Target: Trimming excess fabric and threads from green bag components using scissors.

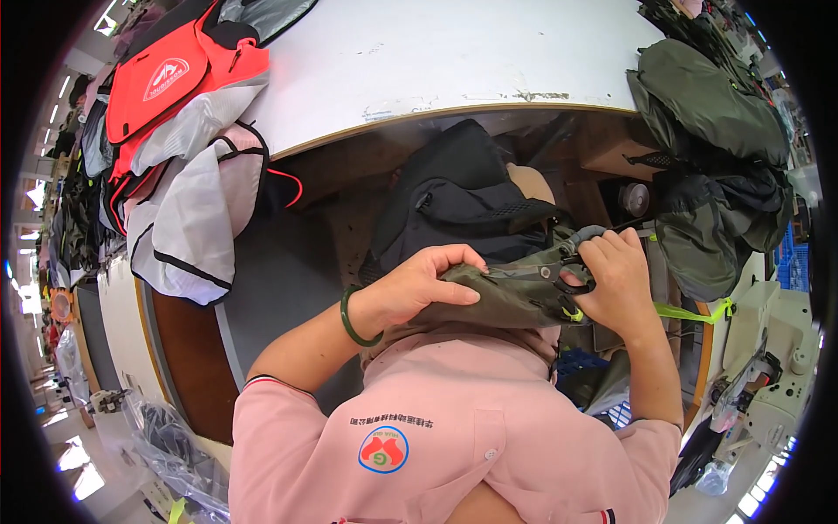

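Observation:
Across my lap lies an olive-green fabric piece [517,301], perhaps part of a bag. My left hand [417,288], with a green bangle at its wrist, pinches the edge of this cloth between thumb and fingers. In my right hand [615,278] is a pair of scissors [548,272]; the fingers are closed round its handles. Its blades point left along the fabric edge, toward my left fingertips. Whether they are cutting through cloth, I cannot tell. Just beyond the green piece, a black sewn bag piece [463,196] rests over my knees, partly under the table.
A white table [454,52] curves ahead, its front edge beyond my hands. Red bags [166,83] and white-grey lining [196,223] hang at the left. Olive-green bags [711,100] are heaped at the right, above a sewing machine [777,358]. A blue basket [620,413] stands low beside me.

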Tool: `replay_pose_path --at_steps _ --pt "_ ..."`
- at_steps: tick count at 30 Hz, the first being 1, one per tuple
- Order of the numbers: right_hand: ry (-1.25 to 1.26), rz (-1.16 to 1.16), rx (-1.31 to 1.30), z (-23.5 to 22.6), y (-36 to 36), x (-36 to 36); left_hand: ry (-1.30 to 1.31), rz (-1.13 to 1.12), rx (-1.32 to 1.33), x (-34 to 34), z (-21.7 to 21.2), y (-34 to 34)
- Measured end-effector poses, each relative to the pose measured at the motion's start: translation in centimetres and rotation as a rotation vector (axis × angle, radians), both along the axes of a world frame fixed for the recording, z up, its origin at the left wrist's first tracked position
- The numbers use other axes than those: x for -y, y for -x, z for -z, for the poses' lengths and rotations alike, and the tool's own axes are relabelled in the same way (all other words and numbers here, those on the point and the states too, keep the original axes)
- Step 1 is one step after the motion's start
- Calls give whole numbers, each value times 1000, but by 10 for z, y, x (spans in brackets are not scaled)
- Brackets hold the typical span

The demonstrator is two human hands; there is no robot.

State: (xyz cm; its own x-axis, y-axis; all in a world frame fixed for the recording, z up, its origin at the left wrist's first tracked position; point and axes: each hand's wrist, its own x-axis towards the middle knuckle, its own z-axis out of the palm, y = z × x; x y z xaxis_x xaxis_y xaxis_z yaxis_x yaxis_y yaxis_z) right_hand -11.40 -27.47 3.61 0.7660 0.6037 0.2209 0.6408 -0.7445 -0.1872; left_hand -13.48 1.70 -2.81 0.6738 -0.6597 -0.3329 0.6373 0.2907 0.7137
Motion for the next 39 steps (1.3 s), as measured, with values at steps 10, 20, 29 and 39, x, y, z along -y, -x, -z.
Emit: replay_pose_path --at_steps 10,20,29,39 --pt "0 -32 -9 5 -2 -2 0 14 -9 -1 0 1" --pt "-82 -13 -61 5 1 -8 8 18 17 -3 2 0" --pt "-54 58 -299 18 4 3 -25 -23 56 -2 0 2" --pt "-553 155 -667 42 26 -13 -399 -344 1561 -4 6 3"
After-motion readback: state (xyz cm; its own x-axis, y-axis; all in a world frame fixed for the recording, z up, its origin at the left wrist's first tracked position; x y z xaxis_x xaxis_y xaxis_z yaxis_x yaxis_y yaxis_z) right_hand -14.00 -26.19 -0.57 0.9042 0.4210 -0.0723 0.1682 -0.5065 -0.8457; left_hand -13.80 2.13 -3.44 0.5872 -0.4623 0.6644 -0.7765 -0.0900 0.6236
